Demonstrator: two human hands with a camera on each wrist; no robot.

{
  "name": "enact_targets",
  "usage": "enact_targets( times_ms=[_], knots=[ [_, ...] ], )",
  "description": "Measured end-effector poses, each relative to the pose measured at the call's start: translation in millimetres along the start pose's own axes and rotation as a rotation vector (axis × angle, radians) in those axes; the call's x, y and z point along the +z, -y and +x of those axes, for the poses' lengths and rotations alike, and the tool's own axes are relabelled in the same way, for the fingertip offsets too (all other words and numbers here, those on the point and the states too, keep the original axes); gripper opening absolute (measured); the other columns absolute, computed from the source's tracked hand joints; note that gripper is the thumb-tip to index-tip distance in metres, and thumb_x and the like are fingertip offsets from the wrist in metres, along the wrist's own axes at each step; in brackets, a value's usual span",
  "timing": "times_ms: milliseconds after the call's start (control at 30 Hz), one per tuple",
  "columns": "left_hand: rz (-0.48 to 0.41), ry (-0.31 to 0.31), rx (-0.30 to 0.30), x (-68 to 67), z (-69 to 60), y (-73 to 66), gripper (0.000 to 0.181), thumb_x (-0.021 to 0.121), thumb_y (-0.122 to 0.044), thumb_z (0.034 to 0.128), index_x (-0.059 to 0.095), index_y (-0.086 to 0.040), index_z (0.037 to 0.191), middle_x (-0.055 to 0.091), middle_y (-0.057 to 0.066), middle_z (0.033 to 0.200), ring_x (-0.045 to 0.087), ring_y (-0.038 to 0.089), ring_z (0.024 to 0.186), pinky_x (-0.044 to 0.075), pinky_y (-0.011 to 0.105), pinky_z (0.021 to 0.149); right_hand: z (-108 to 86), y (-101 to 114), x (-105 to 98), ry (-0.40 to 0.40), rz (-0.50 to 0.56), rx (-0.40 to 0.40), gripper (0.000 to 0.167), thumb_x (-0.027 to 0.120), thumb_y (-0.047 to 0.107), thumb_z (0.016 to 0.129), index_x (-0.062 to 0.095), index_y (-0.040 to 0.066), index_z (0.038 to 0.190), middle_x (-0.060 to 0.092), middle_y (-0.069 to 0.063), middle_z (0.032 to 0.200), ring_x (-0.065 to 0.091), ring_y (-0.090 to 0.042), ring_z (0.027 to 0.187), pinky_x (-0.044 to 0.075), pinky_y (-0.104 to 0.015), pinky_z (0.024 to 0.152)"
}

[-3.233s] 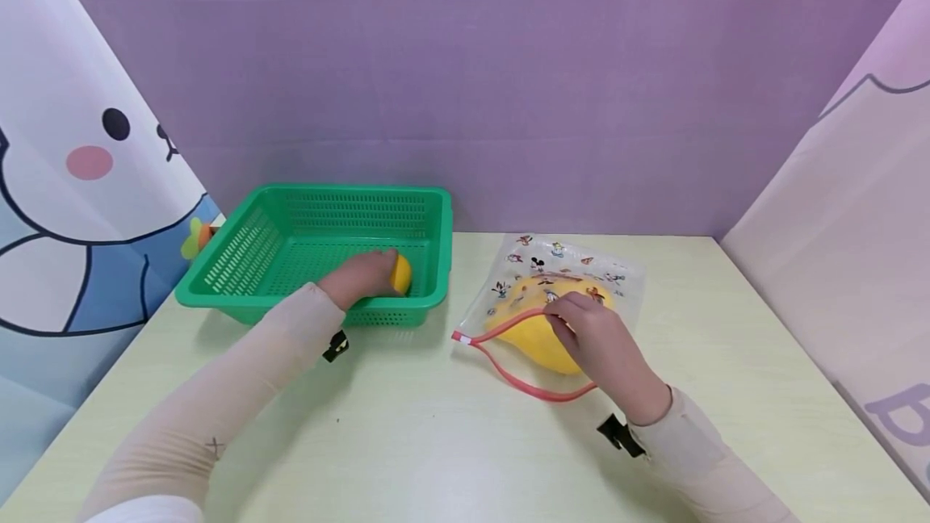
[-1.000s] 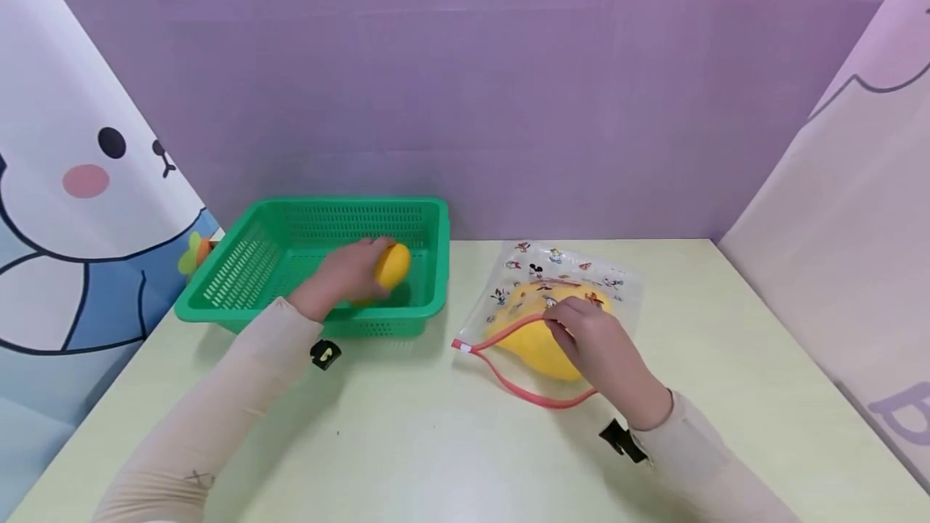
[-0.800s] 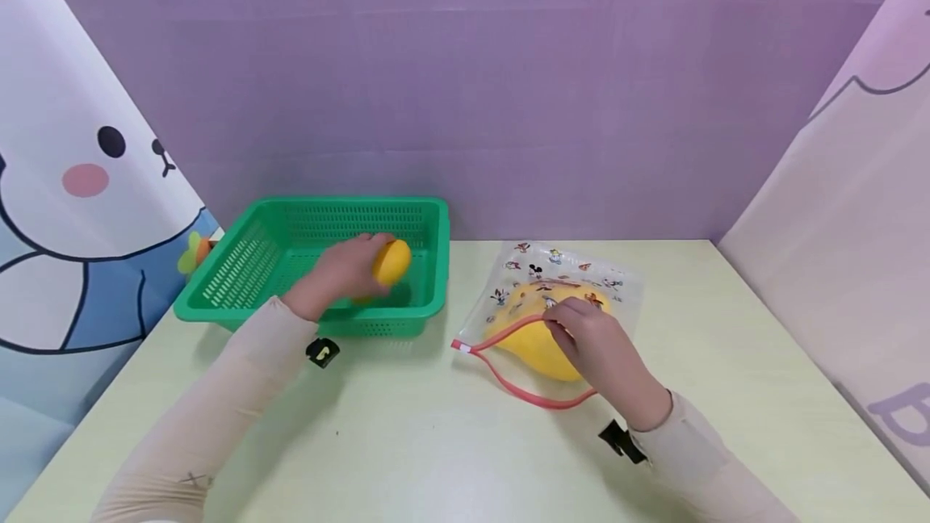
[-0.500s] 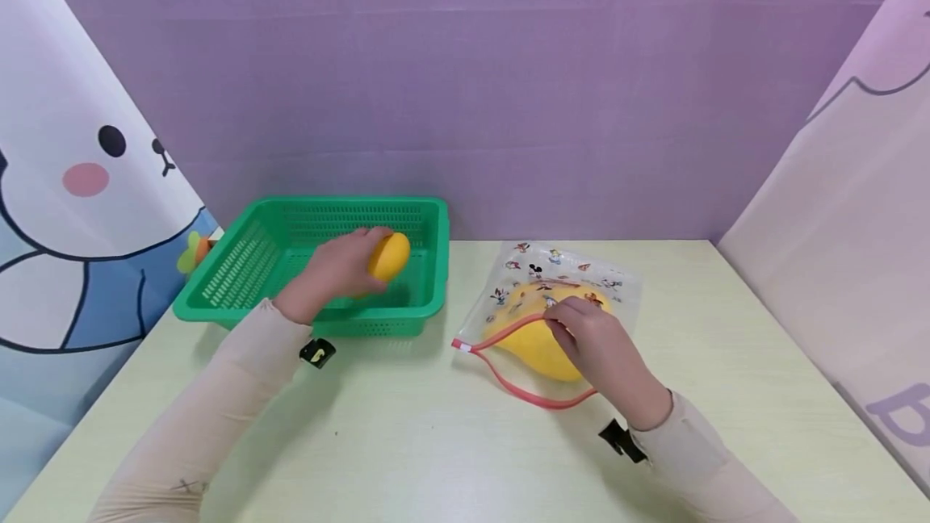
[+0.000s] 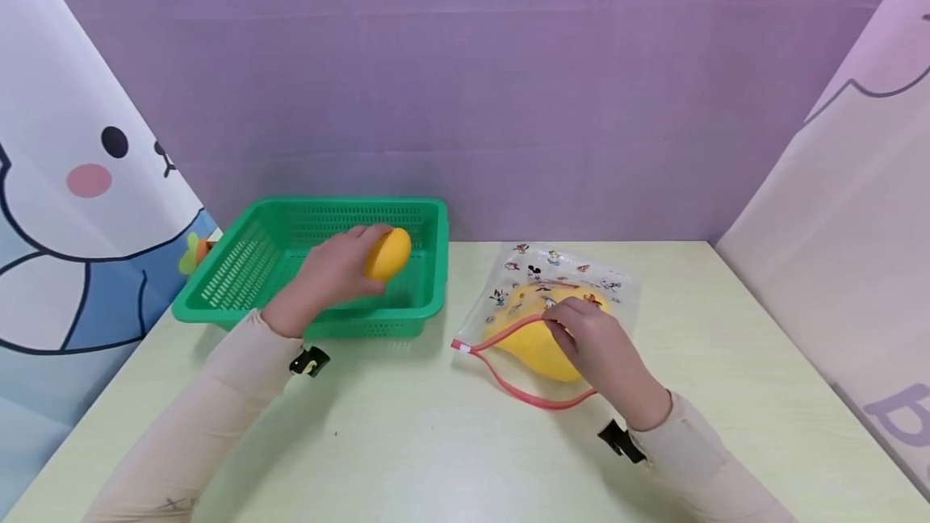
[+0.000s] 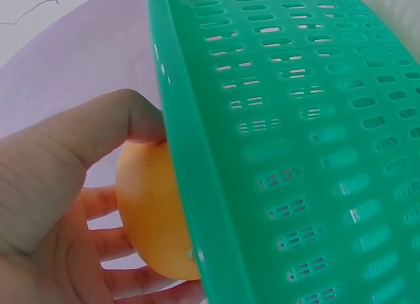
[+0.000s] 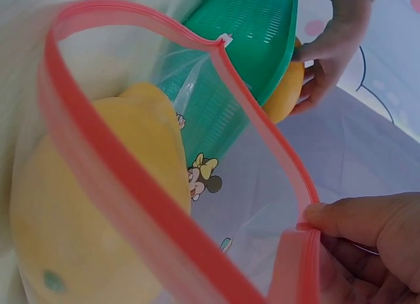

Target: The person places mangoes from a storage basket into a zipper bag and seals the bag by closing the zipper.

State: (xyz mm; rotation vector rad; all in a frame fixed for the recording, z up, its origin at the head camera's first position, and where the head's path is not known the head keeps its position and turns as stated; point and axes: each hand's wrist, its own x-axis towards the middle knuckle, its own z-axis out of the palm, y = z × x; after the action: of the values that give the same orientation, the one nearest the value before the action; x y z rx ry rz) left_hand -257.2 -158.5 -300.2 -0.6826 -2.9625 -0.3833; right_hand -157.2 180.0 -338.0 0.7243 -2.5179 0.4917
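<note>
A yellow mango is gripped by my left hand over the right part of the green basket. In the left wrist view, the thumb and fingers curl round the mango, and the basket rim covers part of it. My right hand pinches the red zip edge of a clear printed bag, whose mouth gapes. Inside the bag lie yellow mangoes, partly overlapping, so their number is hard to tell. The right wrist view shows thumb and fingers on the red zip strip.
The basket stands at the back left of the pale table, against a purple backdrop. Cartoon-printed cloth borders the left side, and another printed panel the right.
My left hand has lifted the mango from low inside the basket, where it was 3.2 s ago, and drawn slightly back. The right hand and bag have stayed in place.
</note>
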Motion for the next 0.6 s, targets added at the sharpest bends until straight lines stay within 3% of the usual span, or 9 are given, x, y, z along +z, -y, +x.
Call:
enact_targets(
  times_ms=[600],
  knots=[
    [0.001,-0.053,0.060,-3.3,-10.2,-15.3,0.078,0.075,-0.023,0.0722,0.039,-0.016,0.141,0.052,0.010,0.129,0.053,0.030,0.094,0.050,0.043,0.067,-0.8,0,-1,0.016,-0.014,0.030,0.023,0.079,-0.002,0.072,0.069,0.005,0.091,0.068,-0.005,0.087,0.063,-0.019,0.079,0.056,-0.031,0.070]
  ],
)
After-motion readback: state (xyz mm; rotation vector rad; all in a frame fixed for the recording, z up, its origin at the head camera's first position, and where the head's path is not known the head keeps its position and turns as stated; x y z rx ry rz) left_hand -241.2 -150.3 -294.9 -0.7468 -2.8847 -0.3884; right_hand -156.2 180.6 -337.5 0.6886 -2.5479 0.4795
